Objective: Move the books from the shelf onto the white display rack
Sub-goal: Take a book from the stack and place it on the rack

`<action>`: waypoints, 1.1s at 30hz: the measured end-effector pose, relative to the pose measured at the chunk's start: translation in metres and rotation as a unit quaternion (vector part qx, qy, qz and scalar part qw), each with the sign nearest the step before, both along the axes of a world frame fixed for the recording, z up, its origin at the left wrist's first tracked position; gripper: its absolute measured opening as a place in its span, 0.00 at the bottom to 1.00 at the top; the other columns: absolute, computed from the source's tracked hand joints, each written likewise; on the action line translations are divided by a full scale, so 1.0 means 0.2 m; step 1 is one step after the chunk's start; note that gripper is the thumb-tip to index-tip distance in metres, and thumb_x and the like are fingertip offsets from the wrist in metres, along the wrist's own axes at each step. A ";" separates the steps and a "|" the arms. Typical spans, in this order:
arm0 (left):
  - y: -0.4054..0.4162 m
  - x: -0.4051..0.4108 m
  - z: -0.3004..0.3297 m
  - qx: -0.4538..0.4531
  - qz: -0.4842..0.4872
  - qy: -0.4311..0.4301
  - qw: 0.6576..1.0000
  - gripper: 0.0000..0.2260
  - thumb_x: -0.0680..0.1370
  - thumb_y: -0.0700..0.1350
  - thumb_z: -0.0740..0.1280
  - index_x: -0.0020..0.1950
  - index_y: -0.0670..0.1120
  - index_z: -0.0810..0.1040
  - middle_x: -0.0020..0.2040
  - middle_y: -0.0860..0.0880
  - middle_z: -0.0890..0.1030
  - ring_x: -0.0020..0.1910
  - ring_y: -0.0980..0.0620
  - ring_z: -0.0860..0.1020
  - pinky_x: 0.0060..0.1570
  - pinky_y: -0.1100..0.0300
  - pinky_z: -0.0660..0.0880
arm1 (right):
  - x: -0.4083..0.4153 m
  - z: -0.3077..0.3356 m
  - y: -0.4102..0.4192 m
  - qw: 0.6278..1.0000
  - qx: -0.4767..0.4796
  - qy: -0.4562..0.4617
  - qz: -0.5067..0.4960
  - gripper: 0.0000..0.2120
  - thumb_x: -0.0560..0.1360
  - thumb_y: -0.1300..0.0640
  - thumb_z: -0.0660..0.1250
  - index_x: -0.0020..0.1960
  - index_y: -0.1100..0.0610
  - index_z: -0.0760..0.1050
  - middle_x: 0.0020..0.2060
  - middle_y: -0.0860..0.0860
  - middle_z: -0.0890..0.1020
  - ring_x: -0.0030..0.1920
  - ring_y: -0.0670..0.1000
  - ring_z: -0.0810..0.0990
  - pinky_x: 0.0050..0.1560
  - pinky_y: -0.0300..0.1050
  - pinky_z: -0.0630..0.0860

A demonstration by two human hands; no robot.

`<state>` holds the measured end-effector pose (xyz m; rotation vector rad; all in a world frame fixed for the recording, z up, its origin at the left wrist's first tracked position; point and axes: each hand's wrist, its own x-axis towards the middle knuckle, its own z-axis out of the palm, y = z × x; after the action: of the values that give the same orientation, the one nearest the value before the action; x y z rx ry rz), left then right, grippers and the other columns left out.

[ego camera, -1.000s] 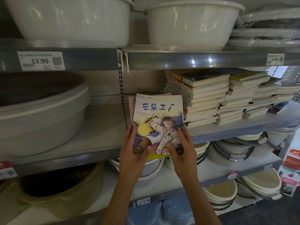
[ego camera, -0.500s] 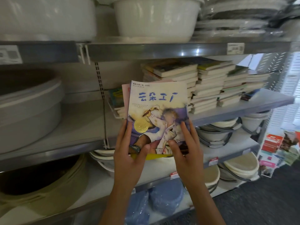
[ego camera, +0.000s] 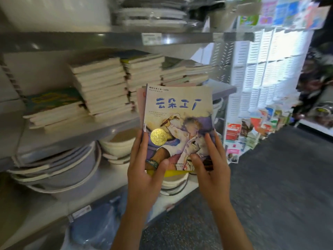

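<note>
I hold a small bundle of picture books [ego camera: 178,112] upright in front of me, away from the shelf; the front cover shows blue characters, a gold medal and a figure in a white coat. My left hand [ego camera: 144,170] grips its lower left edge, thumb on the cover. My right hand [ego camera: 210,165] grips the lower right edge, thumb on the cover too. Stacks of books [ego camera: 100,87] lie flat on the grey metal shelf [ego camera: 75,130] at the left. The white slatted display rack [ego camera: 266,69] stands at the right, with several books [ego camera: 239,130] in its lower pockets.
White basins [ego camera: 59,170] and bowls [ego camera: 117,145] fill the shelves below; blue plastic-wrapped items [ego camera: 93,226] sit at the bottom. More basins stand on the top shelf. Dark grey floor [ego camera: 279,186] spreads to the right. Colourful books [ego camera: 288,11] line the rack's top.
The view has swung right, bringing the white rack into sight. The bundle in both hands has moved right, off the shelf and toward the rack. Both grips are unchanged.
</note>
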<state>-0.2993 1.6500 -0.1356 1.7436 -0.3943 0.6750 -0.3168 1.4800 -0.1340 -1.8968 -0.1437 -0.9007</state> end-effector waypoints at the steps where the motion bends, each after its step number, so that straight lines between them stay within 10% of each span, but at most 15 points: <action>1: -0.09 -0.02 -0.01 0.001 -0.014 -0.002 1.000 0.33 0.75 0.55 0.68 0.78 0.50 0.62 0.79 0.52 0.62 0.77 0.55 0.62 0.73 0.58 0.65 | -0.03 -0.01 -0.09 1.000 0.001 0.001 -0.011 0.29 0.75 0.54 0.67 0.74 0.48 0.63 0.75 0.42 0.61 0.74 0.34 0.59 0.69 0.29 0.63; 9: -0.74 -0.08 -0.02 0.024 -0.121 -0.005 0.992 0.33 0.76 0.55 0.67 0.79 0.52 0.61 0.77 0.66 0.58 0.77 0.58 0.60 0.72 0.63 0.64 | -0.27 -0.03 -0.70 0.994 0.036 0.007 -0.098 0.29 0.75 0.54 0.68 0.74 0.46 0.63 0.75 0.40 0.60 0.75 0.36 0.59 0.67 0.27 0.62; 20: -1.57 0.15 -0.10 0.042 -0.250 0.003 0.967 0.33 0.76 0.54 0.68 0.79 0.52 0.60 0.79 0.58 0.60 0.78 0.56 0.61 0.73 0.56 0.65 | -0.25 -0.13 -1.45 0.972 0.044 0.010 -0.229 0.29 0.76 0.49 0.68 0.75 0.49 0.64 0.77 0.47 0.63 0.76 0.47 0.63 0.69 0.58 0.72; 25: -2.04 0.42 -0.10 0.028 -0.296 0.007 0.955 0.32 0.76 0.54 0.67 0.79 0.51 0.61 0.78 0.57 0.61 0.78 0.58 0.60 0.73 0.62 0.63 | -0.06 -0.10 -1.85 0.959 0.025 0.029 -0.281 0.28 0.75 0.51 0.68 0.73 0.47 0.64 0.76 0.46 0.63 0.75 0.42 0.62 0.70 0.38 0.67; 33: -2.73 0.92 0.00 0.038 -0.336 0.002 0.941 0.32 0.76 0.57 0.66 0.79 0.55 0.59 0.79 0.55 0.60 0.78 0.60 0.57 0.72 0.69 0.59 | 0.39 0.01 -2.48 0.945 0.036 0.040 -0.321 0.27 0.75 0.49 0.66 0.72 0.43 0.63 0.77 0.46 0.62 0.76 0.43 0.62 0.71 0.48 0.70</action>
<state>-0.1146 1.1036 -0.1354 1.5393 -0.9662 0.1603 -0.2395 0.9836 -0.1312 -1.9317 0.5841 -1.2301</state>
